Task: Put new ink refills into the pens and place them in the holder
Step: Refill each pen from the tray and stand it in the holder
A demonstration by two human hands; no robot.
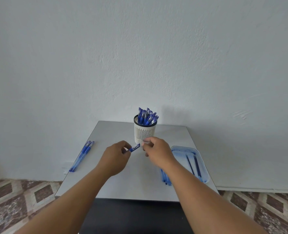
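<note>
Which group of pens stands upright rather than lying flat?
The pens in the white holder stand upright, caps up. The pens at the table's left edge lie flat, and both hands hold another pen.

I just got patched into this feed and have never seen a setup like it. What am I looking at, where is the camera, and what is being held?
There is no machine here: a person works with bare hands, and the one camera sits on their head, looking forward and down. The left hand and right hand each pinch an end of one blue pen above a grey table. Behind stands a white holder full of blue pens. Two more pens lie at the table's left edge. On the right, a clear tray contains thin refills, with further blue pieces beside it, partly hidden by the right arm.
</note>
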